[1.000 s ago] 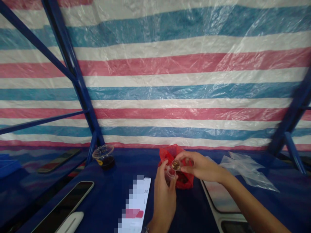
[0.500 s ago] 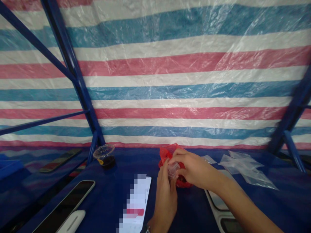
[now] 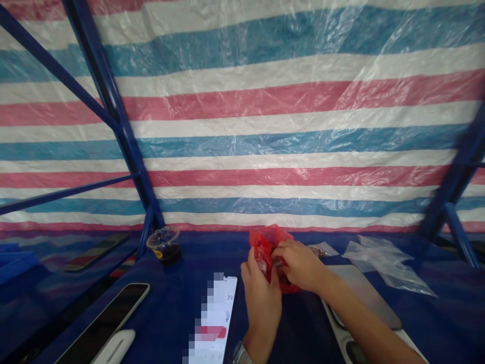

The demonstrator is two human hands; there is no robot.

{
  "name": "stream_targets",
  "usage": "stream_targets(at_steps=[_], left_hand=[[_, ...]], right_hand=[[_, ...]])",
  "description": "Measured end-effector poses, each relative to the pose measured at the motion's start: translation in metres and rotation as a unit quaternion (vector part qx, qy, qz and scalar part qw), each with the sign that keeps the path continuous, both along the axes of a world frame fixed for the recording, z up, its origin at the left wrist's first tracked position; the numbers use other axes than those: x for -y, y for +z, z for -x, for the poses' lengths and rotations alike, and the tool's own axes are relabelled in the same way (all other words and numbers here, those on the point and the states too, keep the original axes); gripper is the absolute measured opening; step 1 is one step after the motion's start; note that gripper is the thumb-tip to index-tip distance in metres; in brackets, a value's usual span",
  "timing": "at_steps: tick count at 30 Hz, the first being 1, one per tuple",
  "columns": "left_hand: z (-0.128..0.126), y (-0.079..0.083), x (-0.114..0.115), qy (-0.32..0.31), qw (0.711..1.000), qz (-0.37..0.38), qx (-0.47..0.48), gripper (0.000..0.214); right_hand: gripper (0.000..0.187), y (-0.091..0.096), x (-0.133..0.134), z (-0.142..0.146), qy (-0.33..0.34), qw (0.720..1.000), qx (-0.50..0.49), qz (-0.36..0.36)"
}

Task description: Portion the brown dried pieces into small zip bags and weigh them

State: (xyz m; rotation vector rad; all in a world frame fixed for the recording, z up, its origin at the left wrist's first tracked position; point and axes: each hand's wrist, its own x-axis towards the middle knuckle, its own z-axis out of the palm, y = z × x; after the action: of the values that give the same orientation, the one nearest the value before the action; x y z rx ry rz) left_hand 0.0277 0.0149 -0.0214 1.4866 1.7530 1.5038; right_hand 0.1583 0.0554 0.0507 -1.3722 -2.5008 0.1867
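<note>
A crumpled red plastic bag (image 3: 270, 241) lies on the blue tabletop (image 3: 178, 298) near its far edge. My left hand (image 3: 261, 296) grips the bag's left side with the thumb up and fingers curled. My right hand (image 3: 297, 263) is closed over the bag's mouth from the right, fingers pinched on the red plastic and something small I cannot make out. The small clear cup seen earlier is hidden between my hands and the bag.
A lidded clear cup of dark sauce (image 3: 165, 244) stands at the back left. A lit phone (image 3: 214, 323) and a dark phone (image 3: 108, 321) lie in front, a white device (image 3: 113, 349) beside them. Clear plastic bags (image 3: 382, 263) lie right. A scale-like tray (image 3: 364, 298) sits under my right forearm.
A second ago my hands held a small clear cup with dark contents above the bag. Both hands have since lowered onto the red bag, and the cup is out of sight.
</note>
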Motion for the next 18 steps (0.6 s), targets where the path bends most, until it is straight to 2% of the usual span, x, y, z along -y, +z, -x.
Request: stream_targets(at_steps=[3,5,10,18], left_hand=[[-0.001,0.0,-0.009,0.037,0.999,0.008,-0.023,0.06],[0.004,-0.002,-0.017,0.053,0.998,0.004,-0.013,0.059],[0.019,-0.007,-0.032,0.048,0.998,-0.016,0.025,0.061],[0.03,-0.013,-0.04,0.083,0.987,-0.038,0.131,0.048]], right_hand=[[0.034,-0.01,-0.006,0.005,0.024,1.0,-0.002,0.001],[0.033,-0.012,-0.009,0.005,0.017,1.0,0.003,0.001],[0.033,-0.008,-0.007,-0.001,-0.06,0.998,0.033,-0.008],[0.033,0.004,-0.006,-0.005,-0.15,0.984,0.091,-0.024]])
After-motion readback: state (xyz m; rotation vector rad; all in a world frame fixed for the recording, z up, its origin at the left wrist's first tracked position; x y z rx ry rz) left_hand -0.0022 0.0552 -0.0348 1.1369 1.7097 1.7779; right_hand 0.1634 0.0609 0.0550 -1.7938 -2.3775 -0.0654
